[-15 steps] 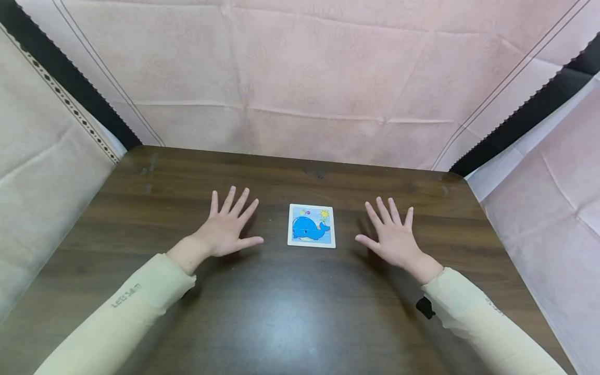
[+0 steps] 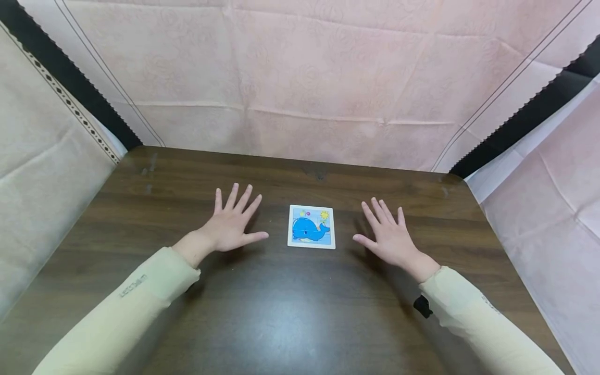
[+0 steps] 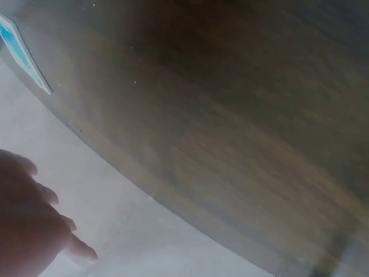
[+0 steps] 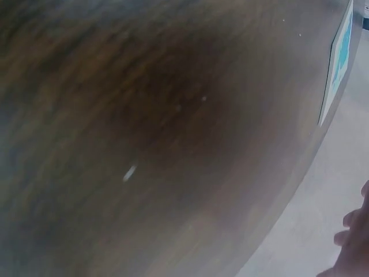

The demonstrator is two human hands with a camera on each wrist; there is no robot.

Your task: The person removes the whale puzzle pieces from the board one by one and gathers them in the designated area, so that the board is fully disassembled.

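The left hand point(image 2: 228, 229) is holding its fingers wide and straight, gripping nothing, its thumb pointing to three o'clock. The right hand point(image 2: 392, 240) is mirroring it, fingers splayed and bare, its thumb pointing towards nine. Judging by the shadows beneath, both are probably hovering over the wood rather than pressing on it.

Between them, the whale picture panel point(image 2: 311, 228) is lying flat and face up, touching neither hand: the left is waiting at its nine o'clock, the right near its three. That even spacing is probably keeping the panel within equal reach of both, and leaving its whole face unobstructed. The whale is sitting upright to the wearer, with the sun at about two, so the panel is presumably being turned for reading from six o'clock.

Farther out, the sleeves point(image 2: 126, 307) are running towards seven and five o'clock, with a black object point(image 2: 423, 307) hanging near the right cuff. The dark table point(image 2: 281, 307) is supporting the panel, and a pale cloth point(image 2: 304, 78) is screening the twelve o'clock side, likely as a plain backdrop.
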